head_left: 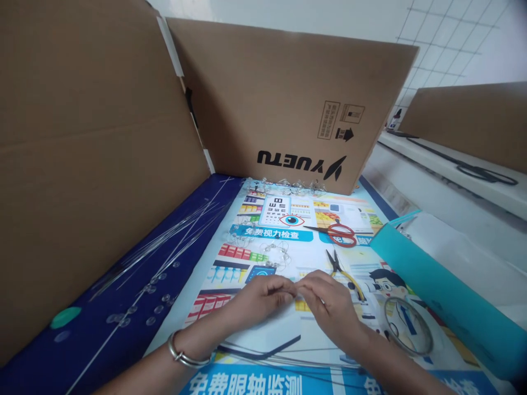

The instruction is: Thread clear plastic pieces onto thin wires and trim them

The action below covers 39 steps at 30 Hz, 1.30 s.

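Observation:
My left hand (265,295) and my right hand (329,302) meet over the middle of the printed sheet, fingertips pressed together in a pinch. Whatever lies between the fingers is too small or hidden to make out. Just beyond my left hand is a loop of thin wire with clear beads (276,255). Pliers with yellow handles (337,263) lie beyond my right hand, their jaws slightly apart. Farther back rest scissors with red handles (341,235). Lengths of thin wire (284,356) run across the sheet below my wrists.
Loose clear beads (151,285) and a bundle of wires (164,236) lie on the blue surface at left, near a green oval piece (66,317). Beaded pieces (288,186) line the cardboard wall (288,99). A clear ring-shaped roll (408,326) and a teal box (444,296) are at right.

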Each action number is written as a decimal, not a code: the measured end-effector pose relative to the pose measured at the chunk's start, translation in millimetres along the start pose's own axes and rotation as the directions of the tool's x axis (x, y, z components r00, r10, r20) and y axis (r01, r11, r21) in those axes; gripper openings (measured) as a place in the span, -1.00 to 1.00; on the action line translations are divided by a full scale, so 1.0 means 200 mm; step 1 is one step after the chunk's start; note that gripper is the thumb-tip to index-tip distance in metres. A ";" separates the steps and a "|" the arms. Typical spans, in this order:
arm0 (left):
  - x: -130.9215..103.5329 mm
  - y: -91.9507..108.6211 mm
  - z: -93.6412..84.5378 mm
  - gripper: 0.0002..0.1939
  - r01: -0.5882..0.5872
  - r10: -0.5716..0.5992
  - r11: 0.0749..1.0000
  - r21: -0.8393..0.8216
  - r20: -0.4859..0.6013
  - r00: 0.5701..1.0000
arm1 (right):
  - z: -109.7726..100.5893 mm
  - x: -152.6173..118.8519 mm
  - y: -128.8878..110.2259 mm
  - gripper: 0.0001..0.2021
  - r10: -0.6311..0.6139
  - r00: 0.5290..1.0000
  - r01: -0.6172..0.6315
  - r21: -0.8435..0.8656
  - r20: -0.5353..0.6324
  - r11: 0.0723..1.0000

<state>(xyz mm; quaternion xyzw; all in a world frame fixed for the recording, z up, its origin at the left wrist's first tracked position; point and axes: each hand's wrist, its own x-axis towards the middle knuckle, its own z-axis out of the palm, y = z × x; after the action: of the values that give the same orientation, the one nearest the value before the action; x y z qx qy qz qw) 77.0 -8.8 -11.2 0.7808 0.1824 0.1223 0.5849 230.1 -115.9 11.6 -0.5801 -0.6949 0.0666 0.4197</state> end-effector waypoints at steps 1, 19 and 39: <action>0.00 -0.01 0.00 -0.80 0.006 -0.005 1.000 0.019 -0.019 1.000 | 0.01 -0.01 0.01 -0.81 -0.015 1.000 0.016 -0.007 0.011 1.000; 0.00 0.02 0.05 -0.97 0.085 -0.066 0.981 0.175 -0.111 0.992 | 0.08 -0.04 0.04 -0.83 0.011 1.000 -0.010 0.114 -0.005 0.993; 0.00 0.01 0.07 -0.86 0.018 0.014 0.977 0.210 -0.148 0.989 | 0.08 -0.03 0.05 -0.88 0.478 0.863 -0.499 0.423 0.164 0.756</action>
<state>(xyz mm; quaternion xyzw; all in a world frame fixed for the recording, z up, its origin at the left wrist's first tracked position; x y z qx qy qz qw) 83.2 -20.3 -13.2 0.8269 0.2382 0.1595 0.4837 226.0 -111.9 -7.3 -0.6257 -0.4939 0.3462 0.4946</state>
